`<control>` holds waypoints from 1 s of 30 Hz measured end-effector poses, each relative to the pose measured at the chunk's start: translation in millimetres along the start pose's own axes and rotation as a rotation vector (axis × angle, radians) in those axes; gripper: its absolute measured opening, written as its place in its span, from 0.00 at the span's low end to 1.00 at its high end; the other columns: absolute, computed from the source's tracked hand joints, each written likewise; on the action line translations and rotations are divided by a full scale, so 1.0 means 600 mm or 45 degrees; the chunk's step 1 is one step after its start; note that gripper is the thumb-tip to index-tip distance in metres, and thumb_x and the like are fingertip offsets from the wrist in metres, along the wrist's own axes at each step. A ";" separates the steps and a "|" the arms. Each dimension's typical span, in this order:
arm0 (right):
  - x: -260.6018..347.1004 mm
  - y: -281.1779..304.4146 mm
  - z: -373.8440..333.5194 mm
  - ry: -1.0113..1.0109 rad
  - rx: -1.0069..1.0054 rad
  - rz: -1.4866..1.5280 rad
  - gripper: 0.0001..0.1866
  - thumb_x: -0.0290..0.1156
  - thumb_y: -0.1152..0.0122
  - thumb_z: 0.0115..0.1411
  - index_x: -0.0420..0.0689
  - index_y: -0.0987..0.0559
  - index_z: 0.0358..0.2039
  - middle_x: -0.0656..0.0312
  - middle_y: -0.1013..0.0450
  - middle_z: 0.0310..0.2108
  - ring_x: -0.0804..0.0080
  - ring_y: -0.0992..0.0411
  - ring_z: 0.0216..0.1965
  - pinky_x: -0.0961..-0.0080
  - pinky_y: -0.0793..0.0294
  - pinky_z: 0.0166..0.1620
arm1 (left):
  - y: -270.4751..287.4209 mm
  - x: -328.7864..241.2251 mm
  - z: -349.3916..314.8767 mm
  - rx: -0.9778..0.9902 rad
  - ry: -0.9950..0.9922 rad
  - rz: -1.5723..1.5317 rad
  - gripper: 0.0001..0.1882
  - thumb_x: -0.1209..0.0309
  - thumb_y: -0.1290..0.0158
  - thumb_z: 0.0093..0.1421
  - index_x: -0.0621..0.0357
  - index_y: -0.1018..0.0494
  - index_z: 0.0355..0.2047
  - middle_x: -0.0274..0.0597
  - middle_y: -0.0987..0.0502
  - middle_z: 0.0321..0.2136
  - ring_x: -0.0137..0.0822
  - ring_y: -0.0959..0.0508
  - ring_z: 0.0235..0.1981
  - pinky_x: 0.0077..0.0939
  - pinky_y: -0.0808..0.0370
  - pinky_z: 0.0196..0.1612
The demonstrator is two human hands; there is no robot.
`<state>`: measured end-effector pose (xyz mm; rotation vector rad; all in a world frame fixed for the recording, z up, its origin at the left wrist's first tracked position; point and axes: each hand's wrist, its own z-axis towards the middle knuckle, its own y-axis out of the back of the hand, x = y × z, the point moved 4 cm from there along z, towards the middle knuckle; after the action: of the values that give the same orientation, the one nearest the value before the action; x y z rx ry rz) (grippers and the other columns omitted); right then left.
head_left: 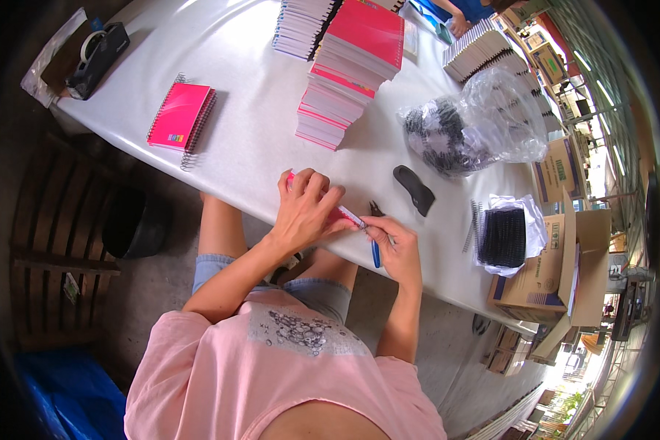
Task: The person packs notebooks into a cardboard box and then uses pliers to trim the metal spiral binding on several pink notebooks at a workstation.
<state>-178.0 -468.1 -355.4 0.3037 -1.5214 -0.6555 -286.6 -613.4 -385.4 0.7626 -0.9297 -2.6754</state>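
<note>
The pink notebook (337,213) you are working on lies at the near edge of the tabletop (257,147), right in front of you. Your left hand (304,209) is curled over it, fingers pressing it down, while your right hand (396,246) is closed around blue-handled pliers (375,242) whose tip meets the notebook's end, where the wire binding would be.

Judging by how things lie, this one is mid-way: a finished pink spiral notebook (180,115) rests to your left, and tall stacks of pink-covered notebooks (352,66) stand beyond.

To your right sit a black oblong object (413,189), a clear plastic bag (484,121) stuffed with black wire coils, and more black coils (501,236) on white paper. An open brown cardboard box (550,271) with blue printing stands at the tabletop's far right end. A tape dispenser (97,55) sits at the far left corner.
</note>
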 end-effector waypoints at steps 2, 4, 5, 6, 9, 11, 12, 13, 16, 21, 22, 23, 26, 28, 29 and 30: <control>-0.019 -0.002 0.001 -0.292 0.178 0.152 0.16 0.27 0.44 0.58 0.43 0.27 0.48 0.56 0.27 0.37 0.75 0.28 0.36 0.77 0.28 0.35 | -0.002 0.000 0.001 0.088 0.023 -0.004 0.31 0.40 0.41 0.39 0.49 0.28 0.35 0.39 0.35 0.33 0.44 0.37 0.43 0.47 0.44 0.45; -0.016 0.026 0.022 -0.135 0.027 0.011 0.17 0.27 0.44 0.56 0.45 0.26 0.48 0.55 0.26 0.39 0.72 0.28 0.39 0.76 0.29 0.40 | 0.000 0.003 0.001 0.095 0.014 -0.008 0.31 0.40 0.41 0.39 0.49 0.28 0.35 0.39 0.35 0.33 0.44 0.36 0.43 0.47 0.43 0.45; -0.025 0.041 0.035 -0.127 0.024 0.009 0.17 0.27 0.44 0.56 0.45 0.26 0.48 0.55 0.26 0.39 0.72 0.28 0.39 0.76 0.29 0.40 | 0.000 0.004 0.002 0.108 0.010 -0.016 0.31 0.39 0.41 0.39 0.49 0.29 0.34 0.39 0.35 0.33 0.44 0.36 0.43 0.46 0.43 0.45; -0.034 0.071 0.048 0.048 -0.238 -0.494 0.19 0.26 0.44 0.54 0.46 0.27 0.49 0.55 0.26 0.40 0.71 0.28 0.39 0.76 0.30 0.42 | 0.002 0.004 0.003 0.104 0.004 -0.011 0.31 0.39 0.41 0.39 0.49 0.29 0.34 0.39 0.35 0.33 0.44 0.36 0.43 0.46 0.43 0.45; -0.144 0.119 0.054 0.134 -0.533 -1.060 0.21 0.24 0.45 0.51 0.47 0.27 0.48 0.54 0.26 0.41 0.68 0.27 0.40 0.76 0.30 0.43 | 0.001 -0.007 0.008 0.046 -0.031 -0.068 0.30 0.40 0.41 0.38 0.50 0.29 0.32 0.39 0.34 0.34 0.44 0.36 0.44 0.46 0.43 0.45; -0.177 0.130 0.064 0.085 -0.539 -1.101 0.22 0.23 0.45 0.49 0.48 0.26 0.48 0.54 0.26 0.41 0.67 0.27 0.40 0.75 0.30 0.43 | -0.003 -0.001 0.006 0.055 -0.034 -0.047 0.30 0.40 0.41 0.38 0.52 0.29 0.29 0.40 0.34 0.34 0.44 0.36 0.44 0.46 0.43 0.45; -0.187 0.135 0.066 -0.091 -0.533 -0.718 0.21 0.22 0.45 0.49 0.46 0.25 0.46 0.54 0.25 0.39 0.66 0.26 0.39 0.75 0.29 0.42 | -0.001 0.000 0.005 0.051 -0.029 -0.037 0.30 0.40 0.41 0.38 0.52 0.29 0.29 0.40 0.34 0.34 0.44 0.36 0.44 0.46 0.43 0.45; -0.198 0.137 0.065 -0.264 -0.517 -0.336 0.20 0.21 0.45 0.48 0.45 0.24 0.45 0.54 0.25 0.38 0.66 0.26 0.38 0.74 0.29 0.42 | -0.001 0.000 0.005 0.068 -0.032 -0.055 0.30 0.40 0.40 0.38 0.53 0.30 0.28 0.40 0.34 0.34 0.45 0.36 0.44 0.46 0.42 0.45; -0.099 0.069 0.069 0.059 -0.357 0.686 0.19 0.16 0.44 0.44 0.39 0.22 0.40 0.58 0.23 0.35 0.70 0.26 0.35 0.77 0.29 0.40 | 0.009 0.007 0.006 0.097 -0.012 -0.057 0.29 0.41 0.40 0.38 0.54 0.31 0.26 0.41 0.34 0.33 0.46 0.36 0.43 0.46 0.42 0.45; -0.080 0.009 0.072 -0.130 0.250 0.251 0.11 0.13 0.45 0.42 0.35 0.19 0.28 0.51 0.22 0.32 0.66 0.24 0.35 0.74 0.26 0.42 | 0.009 0.004 0.008 0.081 -0.032 -0.110 0.29 0.42 0.39 0.38 0.55 0.31 0.24 0.42 0.35 0.33 0.48 0.37 0.43 0.46 0.41 0.45; -0.073 0.016 0.070 0.083 0.210 0.581 0.13 0.13 0.46 0.42 0.36 0.19 0.29 0.53 0.22 0.31 0.67 0.24 0.33 0.75 0.26 0.41 | 0.008 0.002 0.010 0.085 -0.039 -0.135 0.29 0.42 0.39 0.38 0.55 0.31 0.24 0.43 0.35 0.33 0.48 0.37 0.43 0.45 0.40 0.45; -0.067 0.027 0.064 0.301 0.169 0.908 0.15 0.12 0.47 0.42 0.38 0.18 0.30 0.55 0.21 0.30 0.68 0.23 0.31 0.75 0.25 0.40 | 0.007 0.000 0.012 0.089 -0.046 -0.159 0.29 0.42 0.39 0.37 0.55 0.31 0.23 0.43 0.35 0.33 0.48 0.37 0.43 0.45 0.40 0.45; -0.044 0.018 0.075 0.151 0.181 0.595 0.15 0.13 0.47 0.43 0.36 0.18 0.32 0.55 0.21 0.31 0.68 0.23 0.32 0.78 0.25 0.40 | 0.008 0.007 0.007 0.113 -0.060 -0.128 0.29 0.43 0.38 0.37 0.55 0.32 0.23 0.43 0.35 0.33 0.48 0.37 0.43 0.45 0.40 0.46; -0.043 0.044 0.076 -0.084 -0.024 0.017 0.15 0.12 0.47 0.44 0.35 0.18 0.32 0.54 0.21 0.31 0.68 0.23 0.33 0.78 0.25 0.41 | 0.004 0.005 0.009 0.122 -0.038 -0.163 0.29 0.43 0.38 0.37 0.55 0.32 0.23 0.43 0.34 0.34 0.48 0.37 0.43 0.45 0.40 0.47; -0.050 0.046 0.067 0.235 -0.059 0.419 0.16 0.12 0.46 0.43 0.40 0.18 0.32 0.56 0.21 0.31 0.74 0.23 0.30 0.80 0.25 0.38 | 0.002 0.005 0.010 0.139 -0.011 -0.193 0.29 0.43 0.38 0.36 0.55 0.32 0.23 0.43 0.34 0.35 0.48 0.37 0.43 0.45 0.40 0.47; -0.018 0.035 0.067 0.300 0.077 0.531 0.16 0.13 0.46 0.43 0.40 0.18 0.32 0.55 0.21 0.31 0.74 0.23 0.31 0.79 0.25 0.38 | 0.002 0.010 0.011 0.135 -0.003 -0.188 0.29 0.43 0.38 0.36 0.55 0.32 0.23 0.43 0.34 0.35 0.48 0.37 0.43 0.45 0.40 0.47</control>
<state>-212.0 -436.7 -350.0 0.0982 -1.3243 -0.2346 -295.1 -613.3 -382.5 0.8838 -1.0625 -2.7708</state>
